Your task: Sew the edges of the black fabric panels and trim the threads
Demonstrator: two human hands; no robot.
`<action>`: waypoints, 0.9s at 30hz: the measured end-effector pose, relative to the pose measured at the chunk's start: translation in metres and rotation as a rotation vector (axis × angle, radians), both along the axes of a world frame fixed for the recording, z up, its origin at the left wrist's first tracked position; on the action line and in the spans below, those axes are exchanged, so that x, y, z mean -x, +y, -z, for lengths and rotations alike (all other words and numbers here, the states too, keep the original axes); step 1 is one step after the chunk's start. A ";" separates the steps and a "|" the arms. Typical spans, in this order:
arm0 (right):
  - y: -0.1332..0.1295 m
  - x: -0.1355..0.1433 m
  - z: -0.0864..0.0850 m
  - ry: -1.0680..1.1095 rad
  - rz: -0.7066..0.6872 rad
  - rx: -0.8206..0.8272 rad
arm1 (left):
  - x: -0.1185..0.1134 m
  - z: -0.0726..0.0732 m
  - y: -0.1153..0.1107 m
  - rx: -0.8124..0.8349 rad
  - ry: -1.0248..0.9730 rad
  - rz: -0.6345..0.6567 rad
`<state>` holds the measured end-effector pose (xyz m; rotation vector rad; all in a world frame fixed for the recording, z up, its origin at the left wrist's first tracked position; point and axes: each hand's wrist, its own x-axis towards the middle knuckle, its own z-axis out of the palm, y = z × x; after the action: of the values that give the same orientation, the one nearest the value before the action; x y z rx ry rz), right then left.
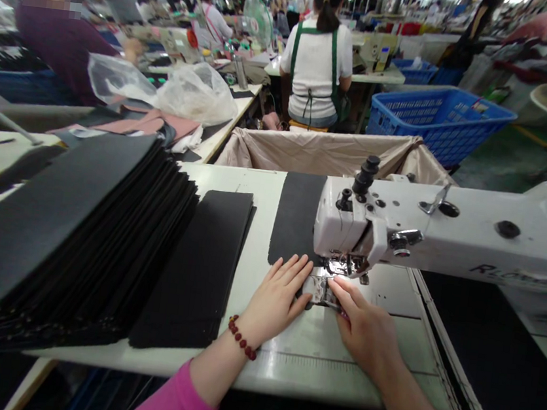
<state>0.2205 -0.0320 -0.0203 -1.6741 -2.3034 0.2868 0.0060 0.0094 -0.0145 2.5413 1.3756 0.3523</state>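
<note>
A white sewing machine (429, 229) reaches in from the right over the pale table (284, 371). Under its head, a black panel (299, 214) lies flat, its near edge by the metal presser foot and plate. My left hand (279, 298), with a beaded bracelet at the wrist, rests with fingers spread at the panel's near edge, just left of the plate. My right hand (368, 331) is at the plate's right side, index finger stretched onto the metal and the other fingers curled below; whether it pinches anything is hidden.
Tall black panels (68, 228) are stacked at the left, beside a lower black stack (197, 269). Black pieces (497, 362) lie at the right. Beyond the table stand a cloth-lined bin (299, 152) and a blue basket (442, 115). A person in white (318, 65) sits ahead.
</note>
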 end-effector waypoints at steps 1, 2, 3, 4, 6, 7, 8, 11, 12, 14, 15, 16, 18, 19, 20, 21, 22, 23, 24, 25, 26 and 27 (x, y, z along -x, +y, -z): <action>0.000 0.000 0.000 0.002 0.000 0.005 | 0.000 0.000 0.000 0.002 0.005 0.000; 0.000 0.000 0.001 0.004 0.000 0.009 | 0.000 0.001 0.001 0.003 0.008 0.000; 0.000 -0.001 0.001 0.004 0.001 0.011 | 0.000 0.001 0.001 0.003 0.010 0.000; 0.000 -0.001 0.001 0.005 0.001 0.011 | 0.000 0.001 0.001 0.001 0.009 0.000; 0.000 -0.001 0.001 0.003 0.004 0.011 | 0.000 0.001 0.001 -0.002 0.004 0.000; 0.000 -0.001 0.001 0.003 0.005 0.012 | 0.000 0.001 0.001 -0.004 -0.001 0.001; 0.000 -0.001 0.001 0.002 0.007 0.014 | 0.000 0.001 0.001 -0.004 -0.005 0.002; 0.001 0.000 0.000 0.005 0.010 0.019 | 0.000 0.001 0.001 -0.006 -0.012 -0.002; 0.001 0.000 0.000 0.006 0.012 0.017 | 0.000 0.001 0.001 -0.006 -0.014 -0.004; 0.001 0.001 0.000 0.006 0.014 0.009 | -0.001 0.001 0.001 -0.002 -0.020 -0.006; 0.001 0.001 0.000 0.007 0.013 0.003 | -0.001 0.001 0.001 0.001 -0.024 -0.007; 0.001 0.001 0.000 0.009 0.011 -0.003 | -0.001 0.000 0.001 0.004 -0.027 -0.007; 0.000 0.001 0.000 0.015 0.009 -0.013 | -0.002 0.000 0.001 0.010 -0.036 -0.009; 0.000 0.001 0.000 0.019 0.009 -0.018 | -0.002 -0.001 0.001 0.011 -0.040 -0.011; 0.000 0.001 0.001 0.021 0.009 -0.023 | -0.002 -0.001 0.001 0.011 -0.043 -0.013; -0.001 0.001 0.001 0.023 0.011 -0.028 | -0.002 -0.001 0.001 0.011 -0.047 -0.016; -0.001 0.001 0.001 0.022 0.013 -0.032 | -0.002 -0.001 0.001 0.010 -0.051 -0.018; -0.001 0.001 0.001 0.021 0.016 -0.034 | -0.002 -0.002 0.000 0.009 -0.056 -0.021; -0.001 0.001 0.001 0.018 0.018 -0.034 | -0.002 -0.002 0.000 0.008 -0.059 -0.022; -0.001 0.001 0.001 0.016 0.019 -0.033 | -0.002 -0.002 0.000 0.006 -0.064 -0.022; -0.001 0.001 0.000 0.015 0.019 -0.033 | -0.002 -0.002 0.000 0.004 -0.068 -0.022; -0.002 0.001 0.000 0.017 0.018 -0.033 | -0.002 -0.002 0.000 0.002 -0.073 -0.021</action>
<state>0.2196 -0.0335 -0.0202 -1.6690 -2.2670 0.2567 0.0076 0.0091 -0.0124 2.4884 1.3757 0.4428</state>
